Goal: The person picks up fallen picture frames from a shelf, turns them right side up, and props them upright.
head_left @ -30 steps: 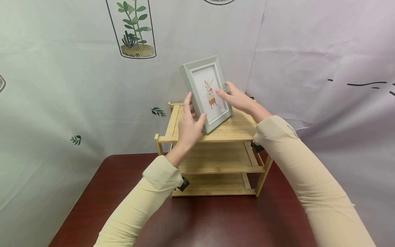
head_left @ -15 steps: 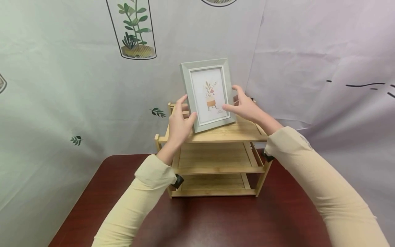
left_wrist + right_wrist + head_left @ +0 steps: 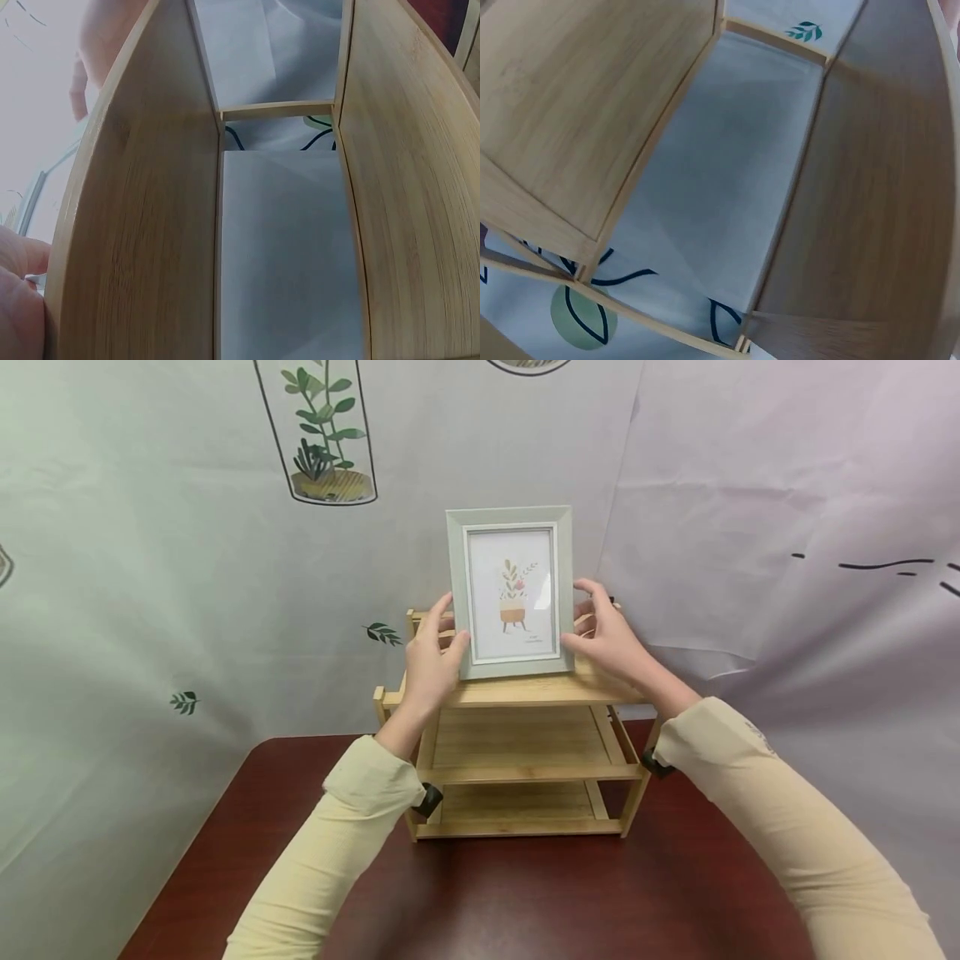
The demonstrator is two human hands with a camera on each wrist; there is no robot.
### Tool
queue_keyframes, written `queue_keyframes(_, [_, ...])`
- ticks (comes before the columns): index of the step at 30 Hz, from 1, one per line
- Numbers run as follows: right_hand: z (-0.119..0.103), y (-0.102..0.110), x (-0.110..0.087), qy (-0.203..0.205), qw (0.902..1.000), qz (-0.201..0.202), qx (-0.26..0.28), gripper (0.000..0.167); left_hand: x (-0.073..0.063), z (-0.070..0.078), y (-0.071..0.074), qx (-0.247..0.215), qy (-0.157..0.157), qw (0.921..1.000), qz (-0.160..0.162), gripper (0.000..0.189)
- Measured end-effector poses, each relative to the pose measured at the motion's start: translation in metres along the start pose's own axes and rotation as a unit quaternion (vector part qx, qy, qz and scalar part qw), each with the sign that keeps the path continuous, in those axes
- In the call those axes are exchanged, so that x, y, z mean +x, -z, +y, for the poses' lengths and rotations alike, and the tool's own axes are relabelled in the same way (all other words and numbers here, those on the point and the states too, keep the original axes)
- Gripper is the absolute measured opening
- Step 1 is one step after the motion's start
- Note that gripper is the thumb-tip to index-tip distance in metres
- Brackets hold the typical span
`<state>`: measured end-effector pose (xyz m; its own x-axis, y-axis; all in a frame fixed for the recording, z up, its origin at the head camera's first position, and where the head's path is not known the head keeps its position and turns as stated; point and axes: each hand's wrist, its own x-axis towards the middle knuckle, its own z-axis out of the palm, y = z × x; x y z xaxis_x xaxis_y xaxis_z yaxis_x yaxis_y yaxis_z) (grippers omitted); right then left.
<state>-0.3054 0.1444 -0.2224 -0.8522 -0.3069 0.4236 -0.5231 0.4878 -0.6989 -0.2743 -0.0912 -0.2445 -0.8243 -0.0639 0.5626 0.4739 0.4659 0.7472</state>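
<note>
A pale grey-green picture frame (image 3: 512,667) with a drawing of a potted plant stands facing me on the top board of a wooden shelf rack (image 3: 525,772). Its lower edge is close to the board's front. My left hand (image 3: 433,662) holds the frame's left side, thumb at the front and fingers reaching behind. On the right side, my right hand (image 3: 611,639) grips it low, with the thumb on the front border. In the left wrist view, the top board hides most of the picture frame (image 3: 34,201); part of my left hand (image 3: 19,292) shows at the left edge.
The three-tier rack stands on a dark red table (image 3: 510,893). Behind it hangs a pale cloth (image 3: 712,485) printed with plants. In the right wrist view, the rack's boards (image 3: 592,112) fill both sides, with cloth between them.
The picture frame has turned from angled and tilted to upright and facing me. My right hand has moved right and down along its side; my left hand has shifted left.
</note>
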Motion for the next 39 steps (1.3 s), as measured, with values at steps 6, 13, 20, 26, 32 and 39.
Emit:
queue_keyframes(6, [0.000,-0.003,-0.009,0.016,0.9988,0.020,0.041,0.070,0.000,0.000,0.001,-0.001,-0.009,0.9999,-0.010,0.050])
queue_keyframes(13, [0.006,-0.006,-0.014,0.035,0.9956,0.045,0.075,0.070,-0.001,0.000,0.001,0.000,-0.017,0.9997,-0.017,0.050])
queue_keyframes(20, [0.008,-0.005,-0.018,0.045,0.9950,0.062,0.064,0.067,-0.002,0.001,0.001,-0.006,-0.017,0.9995,-0.027,0.050])
queue_keyframes(26, [0.009,-0.004,-0.019,0.050,0.9945,0.071,0.058,0.067,-0.002,0.001,0.000,-0.012,-0.024,0.9990,-0.035,0.050])
queue_keyframes(32, [0.010,-0.003,-0.020,0.046,0.9954,0.063,0.056,0.066,-0.002,0.001,0.000,-0.016,-0.018,0.9990,-0.038,0.050])
queue_keyframes(39, [0.011,0.016,-0.029,0.053,0.9961,0.067,0.018,0.048,-0.005,0.004,0.009,-0.049,-0.027,0.9984,0.007,0.051])
